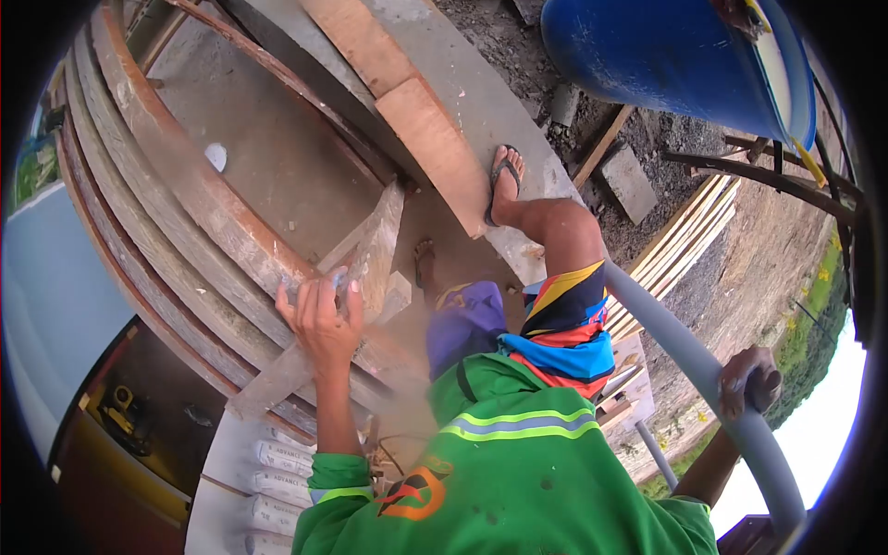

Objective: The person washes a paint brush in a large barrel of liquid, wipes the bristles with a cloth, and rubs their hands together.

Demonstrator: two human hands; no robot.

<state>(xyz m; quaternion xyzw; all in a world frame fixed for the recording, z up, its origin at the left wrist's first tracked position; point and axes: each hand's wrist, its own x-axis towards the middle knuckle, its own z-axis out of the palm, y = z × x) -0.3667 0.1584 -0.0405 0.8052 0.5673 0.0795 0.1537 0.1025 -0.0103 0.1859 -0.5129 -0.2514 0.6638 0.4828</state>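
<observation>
In the head view, my right hand (747, 377), near four o'clock, is closed around the pipe (680, 333), probably for balance. My left hand (326, 324), toward eight o'clock, rests bent fingers at the plank (199, 192), which runs toward ten o'clock, maybe as support; whether it grips, I cannot tell.

The left arm (337, 407) stretches forward and the left hand (321, 316) shows me its back, fingers slightly apart and bent; the right arm (710, 467) goes out wide, the right hand (750, 378) curled closed, right knee (572, 233) bent up
</observation>
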